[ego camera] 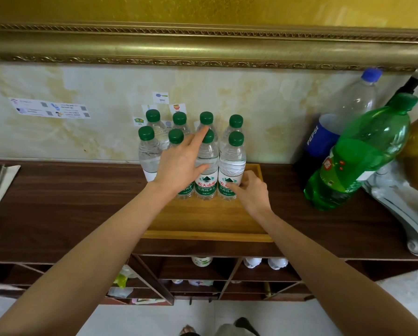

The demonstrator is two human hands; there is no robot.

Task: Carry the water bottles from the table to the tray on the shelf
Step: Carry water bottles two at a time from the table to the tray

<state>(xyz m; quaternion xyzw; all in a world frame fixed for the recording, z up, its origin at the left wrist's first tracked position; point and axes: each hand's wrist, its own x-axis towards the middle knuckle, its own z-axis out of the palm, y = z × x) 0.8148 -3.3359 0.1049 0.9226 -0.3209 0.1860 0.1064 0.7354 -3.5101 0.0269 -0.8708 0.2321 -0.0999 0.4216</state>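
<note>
The dark wooden shelf [57, 202] ran the whole width in front of you, its back edge against the pale wall. The wooden tray [208, 224] sat on it, front rim nearly flush with the shelf's front edge. Take the tray as your landmark. To its right, just past its right rim, a green soda bottle [358, 161] leaned, with a blue-capped Pepsi bottle [336, 127] behind it, so room on that side was tight. To the tray's left the shelf top lay bare well out toward a flat item at the far left edge.

Eight water bottles [231, 166] with green caps stood upright in two rows of four at the tray's rear half, packed touching one another. The front half of the tray floor was open wood.

Your left hand [178, 166] reached over the tray's middle, fingers spread apart, index finger stretched toward a back-row cap and palm lying against the front bottles without closing on any. Your right hand [251, 192] was at the tray's right side, fingers loosely curled, fingertips touching the label of the front-right bottle, not wrapped around it.
</note>
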